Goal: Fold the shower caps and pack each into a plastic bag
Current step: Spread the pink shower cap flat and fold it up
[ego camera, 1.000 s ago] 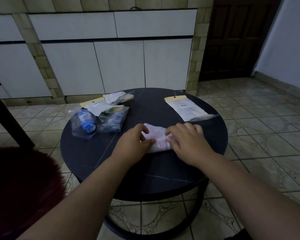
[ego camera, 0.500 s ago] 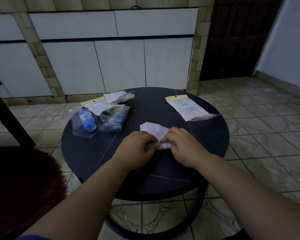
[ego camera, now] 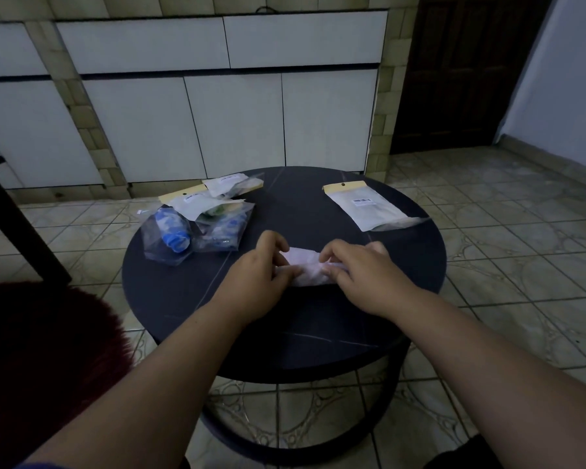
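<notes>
A pale pink shower cap (ego camera: 304, 269), folded into a small flat strip, lies at the middle of the round dark table (ego camera: 285, 346). My left hand (ego camera: 258, 279) pinches its left end and my right hand (ego camera: 362, 275) pinches its right end, both pressing it against the tabletop. An empty plastic bag (ego camera: 369, 208) with a yellow header card lies flat at the table's far right. At the far left sits a pile of filled plastic bags (ego camera: 203, 221) holding blue and green shower caps.
White cabinet doors (ego camera: 234, 123) stand behind the table, and a dark wooden door (ego camera: 460, 76) is at the back right. A dark red fluffy seat (ego camera: 44, 360) is at my left. A dark table leg (ego camera: 11, 218) stands on the tiled floor at far left.
The cap's raised flap has been folded down, so the cap is now a narrower strip. Both hands slid apart to its two ends.
</notes>
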